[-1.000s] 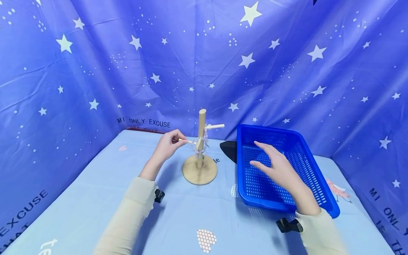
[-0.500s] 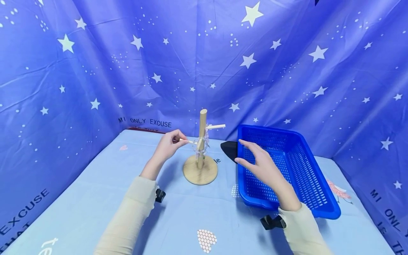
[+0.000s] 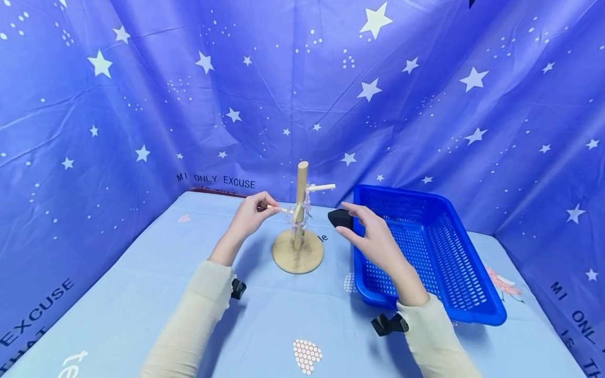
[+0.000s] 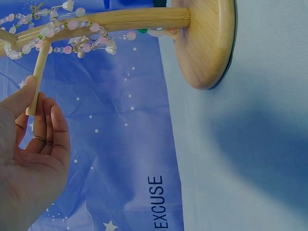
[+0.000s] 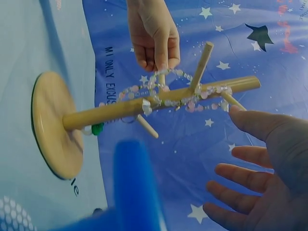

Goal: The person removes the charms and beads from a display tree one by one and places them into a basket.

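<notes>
A wooden peg stand [image 3: 298, 253] with a round base stands upright on the cloth. Strings of pink and clear beads, like bracelets [image 4: 46, 32], hang on its pegs and round its post. My left hand [image 3: 252, 214] pinches the end of the left peg [image 4: 39, 77] between thumb and fingers. To the right of the stand, my right hand [image 3: 375, 239] hovers by the basket's left rim, fingers spread and nothing in them. In the right wrist view its thumb overlaps the tip of another peg [image 5: 233, 101]. A green bead [image 5: 97, 129] shows low on the stand.
A blue perforated basket [image 3: 472, 316] stands at the right, beneath and beyond my right forearm. A black pointed shape [image 3: 339, 218] lies between stand and basket. Starry blue curtain [image 3: 293, 105] closes off the back and sides. Light blue cloth [image 3: 264, 325] covers the table.
My right hand has moved left, from over the basket to its left rim, closer to the stand. My left hand keeps its pinch on the peg.
</notes>
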`<control>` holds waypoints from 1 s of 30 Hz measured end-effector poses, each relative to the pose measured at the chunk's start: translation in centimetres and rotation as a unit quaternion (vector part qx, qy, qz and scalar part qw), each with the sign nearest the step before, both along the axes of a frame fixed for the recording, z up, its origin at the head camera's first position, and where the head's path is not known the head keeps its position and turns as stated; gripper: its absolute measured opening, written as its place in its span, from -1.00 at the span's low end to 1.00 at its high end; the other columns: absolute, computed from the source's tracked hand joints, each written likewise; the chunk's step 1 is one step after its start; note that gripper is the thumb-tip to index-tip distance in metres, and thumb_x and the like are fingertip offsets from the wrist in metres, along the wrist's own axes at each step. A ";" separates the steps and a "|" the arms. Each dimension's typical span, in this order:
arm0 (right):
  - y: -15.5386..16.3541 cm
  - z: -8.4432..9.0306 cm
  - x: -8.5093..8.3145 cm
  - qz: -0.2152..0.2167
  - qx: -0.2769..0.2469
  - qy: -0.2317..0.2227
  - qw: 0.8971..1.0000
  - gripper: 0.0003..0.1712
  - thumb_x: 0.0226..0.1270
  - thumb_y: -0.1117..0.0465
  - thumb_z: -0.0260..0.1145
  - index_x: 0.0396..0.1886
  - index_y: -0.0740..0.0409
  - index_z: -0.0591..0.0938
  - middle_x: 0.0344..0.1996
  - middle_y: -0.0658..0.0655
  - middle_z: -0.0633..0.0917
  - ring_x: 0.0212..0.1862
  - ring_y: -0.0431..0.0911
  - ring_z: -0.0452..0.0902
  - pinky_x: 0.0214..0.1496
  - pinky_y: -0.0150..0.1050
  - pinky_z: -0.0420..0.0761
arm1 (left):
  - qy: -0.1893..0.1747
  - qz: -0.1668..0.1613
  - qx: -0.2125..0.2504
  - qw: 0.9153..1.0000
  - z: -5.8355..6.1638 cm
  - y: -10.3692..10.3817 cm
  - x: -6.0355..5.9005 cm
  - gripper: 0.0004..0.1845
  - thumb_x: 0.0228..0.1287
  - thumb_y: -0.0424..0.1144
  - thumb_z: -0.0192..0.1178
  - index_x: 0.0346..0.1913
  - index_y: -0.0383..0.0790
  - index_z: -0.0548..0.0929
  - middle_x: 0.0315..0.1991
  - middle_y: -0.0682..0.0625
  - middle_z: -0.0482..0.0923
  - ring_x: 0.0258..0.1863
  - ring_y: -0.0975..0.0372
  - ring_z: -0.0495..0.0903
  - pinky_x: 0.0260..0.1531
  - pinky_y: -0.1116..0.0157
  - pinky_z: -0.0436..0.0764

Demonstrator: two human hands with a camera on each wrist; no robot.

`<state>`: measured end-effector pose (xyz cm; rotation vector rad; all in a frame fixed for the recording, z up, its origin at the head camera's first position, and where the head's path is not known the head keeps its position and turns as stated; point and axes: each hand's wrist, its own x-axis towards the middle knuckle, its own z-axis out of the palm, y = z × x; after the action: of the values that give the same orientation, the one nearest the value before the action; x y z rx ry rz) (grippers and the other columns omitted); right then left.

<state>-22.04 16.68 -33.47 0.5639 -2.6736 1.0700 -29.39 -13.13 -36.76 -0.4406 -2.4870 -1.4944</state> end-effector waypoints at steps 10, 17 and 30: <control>-1.7 -0.1 -0.6 0.009 -0.041 0.017 0.999 -0.39 0.40 0.06 0.34 0.38 0.12 0.45 0.31 0.19 0.55 0.33 0.12 0.48 0.36 0.09 0.48 | 0.000 0.000 -0.002 1.000 -0.1 0.0 -0.1 -0.89 0.29 -0.30 0.32 -0.25 -0.29 0.64 -0.35 -0.09 0.59 -0.44 0.23 0.40 -0.46 0.39 0.41; -2.7 -0.1 -0.8 0.015 -0.077 0.018 0.997 -0.43 0.38 0.12 0.36 0.34 0.15 0.49 0.28 0.22 0.56 0.30 0.11 0.51 0.36 0.06 0.50 | 0.001 0.000 0.001 1.000 -0.1 -0.1 -0.1 -0.89 0.30 -0.30 0.32 -0.25 -0.30 0.64 -0.38 -0.06 0.57 -0.46 0.23 0.38 -0.48 0.40 0.38; -3.9 -0.4 -1.1 0.009 -0.105 0.020 0.994 -0.49 0.37 0.16 0.36 0.27 0.19 0.53 0.21 0.22 0.61 0.24 0.11 0.57 0.30 -0.01 0.57 | -0.004 0.001 0.005 1.000 -0.1 0.0 0.0 -0.88 0.29 -0.30 0.32 -0.24 -0.30 0.65 -0.44 0.02 0.49 -0.47 0.22 0.35 -0.49 0.40 0.35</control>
<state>-23.14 12.77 -33.84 0.5639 -2.4851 1.3090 -29.41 -13.16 -36.90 -0.4304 -2.4836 -1.5092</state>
